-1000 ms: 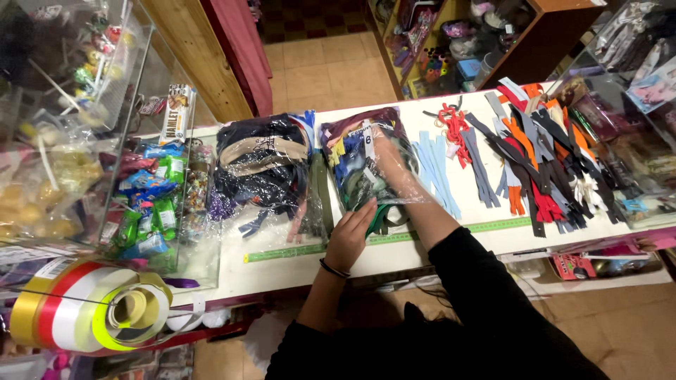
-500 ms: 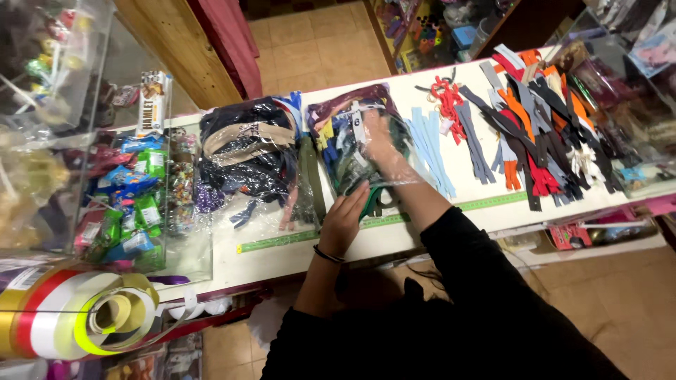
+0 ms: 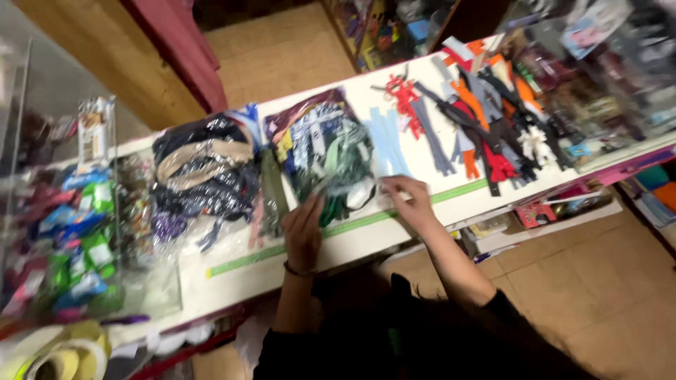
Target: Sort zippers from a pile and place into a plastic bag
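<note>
Far left: blurred packets behind a clear case (image 3: pixel 77 232), contents unreadable. A bag of dark zippers (image 3: pixel 204 176) is laid on the white counter (image 3: pixel 232 281). The left hand (image 3: pixel 303 229) is pressed, fingers curled, on a clear bag of mixed zippers (image 3: pixel 327 151); its grip is partly hidden. The right hand (image 3: pixel 408 200) is seen pinching the bag's lower edge. Loose zippers (image 3: pixel 486 119) are spread rightward, smeared by motion.

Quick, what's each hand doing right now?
Left hand: open, resting on the clear bag of zippers.
Right hand: pinching that bag's edge.
</note>
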